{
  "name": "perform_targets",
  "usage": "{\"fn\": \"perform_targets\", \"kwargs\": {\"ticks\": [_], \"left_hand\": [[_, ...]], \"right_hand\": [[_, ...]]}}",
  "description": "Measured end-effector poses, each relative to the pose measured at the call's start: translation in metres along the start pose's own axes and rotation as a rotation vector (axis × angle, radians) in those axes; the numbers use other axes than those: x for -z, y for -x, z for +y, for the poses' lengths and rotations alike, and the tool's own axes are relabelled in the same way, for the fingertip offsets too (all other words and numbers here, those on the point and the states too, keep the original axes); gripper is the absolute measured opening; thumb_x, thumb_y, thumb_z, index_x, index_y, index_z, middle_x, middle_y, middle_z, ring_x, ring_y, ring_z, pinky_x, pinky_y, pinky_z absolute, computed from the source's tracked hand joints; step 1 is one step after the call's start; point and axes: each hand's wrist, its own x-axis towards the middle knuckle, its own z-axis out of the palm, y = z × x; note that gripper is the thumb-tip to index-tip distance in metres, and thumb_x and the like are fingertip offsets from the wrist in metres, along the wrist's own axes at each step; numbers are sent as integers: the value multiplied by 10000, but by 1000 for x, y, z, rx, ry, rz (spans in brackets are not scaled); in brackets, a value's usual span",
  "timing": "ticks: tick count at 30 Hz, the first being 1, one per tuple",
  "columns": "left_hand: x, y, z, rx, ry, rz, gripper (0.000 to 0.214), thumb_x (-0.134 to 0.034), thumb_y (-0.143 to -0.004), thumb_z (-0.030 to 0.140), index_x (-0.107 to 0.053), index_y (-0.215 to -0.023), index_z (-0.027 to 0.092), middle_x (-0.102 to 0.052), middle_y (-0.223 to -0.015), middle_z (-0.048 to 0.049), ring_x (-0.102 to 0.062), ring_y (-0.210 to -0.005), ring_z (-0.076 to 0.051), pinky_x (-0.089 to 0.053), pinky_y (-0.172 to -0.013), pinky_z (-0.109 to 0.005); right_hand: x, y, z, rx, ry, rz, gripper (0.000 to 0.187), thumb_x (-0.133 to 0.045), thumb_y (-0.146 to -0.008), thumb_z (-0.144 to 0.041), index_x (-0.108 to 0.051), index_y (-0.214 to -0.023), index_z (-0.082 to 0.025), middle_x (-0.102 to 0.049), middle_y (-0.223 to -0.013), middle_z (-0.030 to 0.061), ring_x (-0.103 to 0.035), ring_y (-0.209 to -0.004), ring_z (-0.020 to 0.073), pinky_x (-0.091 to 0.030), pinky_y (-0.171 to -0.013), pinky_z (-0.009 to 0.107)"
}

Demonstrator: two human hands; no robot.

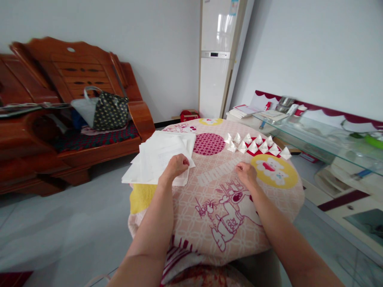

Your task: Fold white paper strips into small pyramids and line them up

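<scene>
My left hand (177, 165) rests on the near edge of a loose stack of white paper sheets (158, 155) at the left of a round table. Its fingers are curled and pinch the top sheet. My right hand (245, 172) lies on the pink cartoon-print tablecloth (215, 199) near the middle of the table, fingers curled under, with nothing visible in them. Beyond it, several small folded white paper shapes (254, 144) stand in rows at the far right of the table.
A carved wooden sofa (68, 119) with a patterned handbag (103, 109) stands to the left. A tall white air conditioner (217, 59) is in the far corner. A glass-topped shelf (314, 133) with boxes and bottles runs along the right wall.
</scene>
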Motion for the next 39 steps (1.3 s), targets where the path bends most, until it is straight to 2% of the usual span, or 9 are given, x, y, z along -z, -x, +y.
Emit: {"fn": "perform_targets", "kwargs": {"ticks": [6, 17, 22, 27, 33, 39], "left_hand": [[-3, -2, -5, -55, 71, -5, 152, -725, -713, 136, -766, -858, 161, -754, -945, -68, -677, -849, -189, -508, -775, -267], [-5, -2, -10, -51, 93, -3, 126, -687, -765, 146, -762, -865, 166, -751, -933, -53, -681, -839, -175, -510, -776, -262], [-9, -4, -7, -60, 39, 12, 239, -728, -744, 184, -753, -982, 175, -735, -1020, -61, -685, -908, -197, -527, -846, -277], [-15, -1, 1, -106, -57, 74, 381, -739, -729, 171, -722, -1110, 163, -694, -1171, -105, -637, -1105, -253, -506, -959, -303], [-12, -3, 4, -14, -85, 29, 256, -668, -786, 170, -773, -1019, 181, -756, -1048, -85, -683, -978, -228, -505, -878, -283], [-8, -8, -3, 111, 59, 112, 233, -588, -805, 186, -811, -871, 164, -789, -849, -75, -696, -810, -210, -465, -729, -262]], "right_hand": [[-1, 0, 0, -7, -17, 7, 236, -562, -851, -273, -784, -833, -195, -747, -806, 88, -606, -733, 211, -352, -637, 288], [-1, -1, 1, -1, 0, 4, 244, -558, -859, -287, -781, -833, -191, -749, -814, 85, -606, -737, 208, -346, -636, 287], [0, 0, 0, -10, -5, -1, 239, -557, -851, -261, -786, -837, -194, -745, -817, 88, -609, -735, 210, -346, -633, 287], [-1, 0, 1, 14, 6, 9, 254, -546, -862, -262, -789, -844, -189, -748, -817, 95, -615, -743, 216, -344, -635, 290], [0, 0, 0, 14, 15, 4, 252, -551, -866, -276, -788, -848, -191, -749, -815, 89, -616, -742, 214, -343, -628, 288], [8, 4, -7, -27, -30, 16, 221, -571, -845, -261, -777, -807, -190, -735, -766, 84, -622, -720, 210, -369, -619, 283]]}}
